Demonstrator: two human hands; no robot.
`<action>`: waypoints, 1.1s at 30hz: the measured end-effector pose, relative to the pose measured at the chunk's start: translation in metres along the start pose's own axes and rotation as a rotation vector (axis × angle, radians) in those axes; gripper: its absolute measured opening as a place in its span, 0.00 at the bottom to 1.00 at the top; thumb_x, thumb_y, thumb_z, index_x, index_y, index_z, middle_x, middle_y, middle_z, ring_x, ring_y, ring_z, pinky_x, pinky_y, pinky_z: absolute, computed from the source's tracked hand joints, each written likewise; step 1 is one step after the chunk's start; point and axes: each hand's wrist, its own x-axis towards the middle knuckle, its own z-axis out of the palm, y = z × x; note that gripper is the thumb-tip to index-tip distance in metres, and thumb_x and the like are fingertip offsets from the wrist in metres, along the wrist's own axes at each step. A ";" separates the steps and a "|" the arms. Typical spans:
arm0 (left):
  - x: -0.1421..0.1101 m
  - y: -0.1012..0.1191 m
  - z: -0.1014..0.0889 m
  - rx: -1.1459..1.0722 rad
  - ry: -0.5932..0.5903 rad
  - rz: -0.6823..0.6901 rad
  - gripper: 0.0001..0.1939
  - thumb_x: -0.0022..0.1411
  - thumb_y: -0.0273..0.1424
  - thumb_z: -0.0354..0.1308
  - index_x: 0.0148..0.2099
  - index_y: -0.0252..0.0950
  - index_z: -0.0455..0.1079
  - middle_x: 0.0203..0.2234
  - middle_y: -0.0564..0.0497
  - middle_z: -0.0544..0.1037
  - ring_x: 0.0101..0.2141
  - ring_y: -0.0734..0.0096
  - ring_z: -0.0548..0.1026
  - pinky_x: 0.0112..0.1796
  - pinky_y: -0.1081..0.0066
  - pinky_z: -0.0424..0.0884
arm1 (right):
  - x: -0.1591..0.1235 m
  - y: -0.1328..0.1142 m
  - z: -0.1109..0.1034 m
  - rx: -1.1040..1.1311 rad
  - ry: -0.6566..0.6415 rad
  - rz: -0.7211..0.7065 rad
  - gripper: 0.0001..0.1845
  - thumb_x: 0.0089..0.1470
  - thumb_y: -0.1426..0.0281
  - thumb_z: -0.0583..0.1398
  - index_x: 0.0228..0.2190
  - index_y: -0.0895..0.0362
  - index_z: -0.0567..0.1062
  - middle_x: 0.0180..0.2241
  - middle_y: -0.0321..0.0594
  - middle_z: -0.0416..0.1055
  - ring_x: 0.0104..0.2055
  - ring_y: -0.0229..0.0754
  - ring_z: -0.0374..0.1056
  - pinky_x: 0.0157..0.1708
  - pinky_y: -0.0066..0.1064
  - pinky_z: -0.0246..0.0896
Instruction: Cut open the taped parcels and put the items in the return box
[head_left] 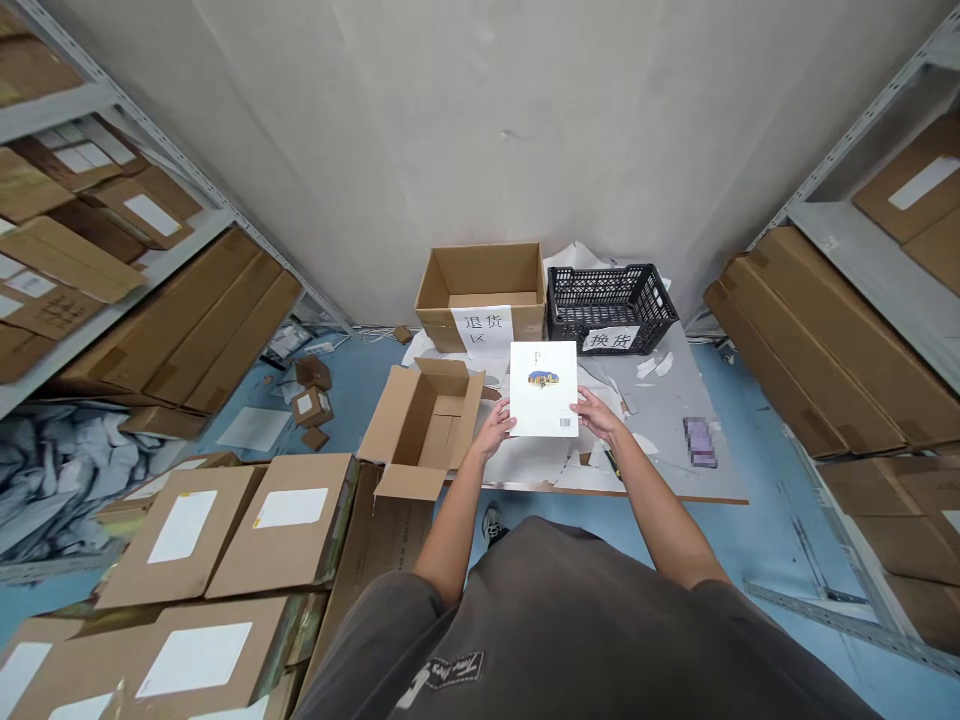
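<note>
A white book (544,405) with a small blue and yellow picture and a barcode on its cover is held up over the table. My left hand (494,428) grips its lower left edge. On the opposite edge my right hand (595,412) is closed, thumb on the cover. Just left of the book stands an open small cardboard box (439,425) with its flaps spread; its inside looks bare. Behind the book are a larger open cardboard box (480,275) with a paper sign and a black plastic crate (611,300), also with a paper sign.
The grey table (679,400) carries torn white paper, a box cutter (613,464) near its front edge and a blurred purple item (700,442). Stacked labelled cartons (277,530) stand at my left. Shelves with boxes (795,340) flank both sides, and small boxes (313,405) lie on the blue floor.
</note>
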 end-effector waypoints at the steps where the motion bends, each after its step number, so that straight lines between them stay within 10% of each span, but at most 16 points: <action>1: -0.001 0.000 0.000 -0.003 0.003 0.001 0.41 0.63 0.48 0.67 0.73 0.46 0.59 0.54 0.43 0.81 0.47 0.61 0.81 0.43 0.65 0.77 | -0.001 -0.002 0.001 -0.001 -0.005 0.001 0.34 0.46 0.63 0.75 0.55 0.48 0.74 0.48 0.41 0.84 0.49 0.51 0.81 0.46 0.41 0.78; 10: -0.003 0.024 0.014 0.342 0.451 0.239 0.31 0.63 0.38 0.71 0.66 0.41 0.72 0.55 0.40 0.78 0.48 0.59 0.79 0.48 0.62 0.78 | -0.009 -0.029 0.020 -0.006 -0.048 -0.123 0.38 0.44 0.62 0.76 0.56 0.47 0.74 0.50 0.43 0.84 0.51 0.55 0.80 0.43 0.41 0.78; 18: 0.001 0.034 0.089 0.462 0.153 0.468 0.55 0.58 0.39 0.75 0.81 0.44 0.51 0.72 0.38 0.63 0.69 0.45 0.65 0.63 0.54 0.70 | -0.014 -0.024 0.062 -0.165 -0.024 -0.207 0.32 0.47 0.59 0.75 0.53 0.47 0.77 0.55 0.43 0.81 0.59 0.55 0.75 0.49 0.41 0.76; 23: 0.007 0.034 0.067 0.024 0.020 0.373 0.49 0.58 0.31 0.67 0.79 0.42 0.54 0.70 0.38 0.67 0.62 0.49 0.74 0.57 0.58 0.75 | -0.008 -0.020 0.062 -0.211 -0.114 -0.259 0.32 0.51 0.59 0.74 0.57 0.44 0.79 0.63 0.44 0.75 0.67 0.57 0.69 0.58 0.48 0.72; 29: -0.002 0.029 0.024 -0.315 -0.103 0.224 0.49 0.49 0.26 0.70 0.73 0.40 0.63 0.66 0.40 0.74 0.62 0.47 0.75 0.58 0.58 0.72 | 0.003 -0.019 0.022 -0.340 0.334 -0.236 0.37 0.38 0.59 0.79 0.51 0.50 0.80 0.58 0.48 0.78 0.61 0.59 0.72 0.57 0.49 0.72; 33: -0.007 0.026 0.009 -0.398 -0.180 0.140 0.48 0.45 0.25 0.71 0.71 0.41 0.67 0.65 0.42 0.75 0.62 0.49 0.74 0.61 0.59 0.69 | 0.001 -0.013 0.017 -0.081 0.082 -0.026 0.35 0.35 0.60 0.80 0.47 0.50 0.79 0.43 0.43 0.83 0.46 0.52 0.80 0.42 0.39 0.76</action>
